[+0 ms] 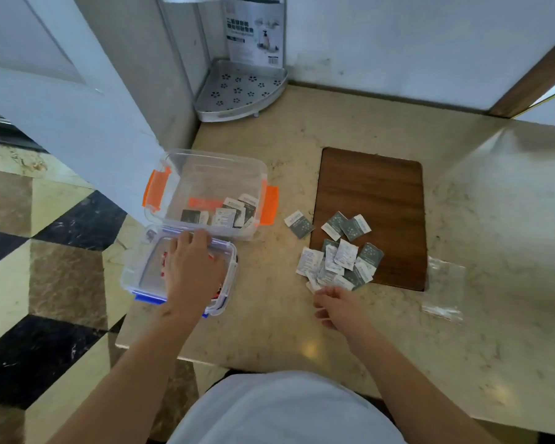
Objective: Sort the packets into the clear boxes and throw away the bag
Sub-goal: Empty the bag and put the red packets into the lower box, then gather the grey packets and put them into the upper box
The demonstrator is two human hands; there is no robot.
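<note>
A clear box with orange clips (202,174) stands open on the counter with several grey and white packets (231,213) inside. In front of it is a clear box with blue clips (141,270); my left hand (193,270) reaches into it, fingers spread over red items at the bottom. A pile of several grey and white packets (340,261) lies across the front edge of a brown wooden board (372,193). One packet (298,224) lies apart on the left. My right hand (337,307) touches the near edge of the pile, fingers curled. An empty clear zip bag (444,286) lies to the right.
A metal corner shelf (241,91) with its printed package stands at the back against the wall. The marble counter (269,331) ends just left of the boxes, above a chequered floor. A white pillar rises behind the orange-clip box.
</note>
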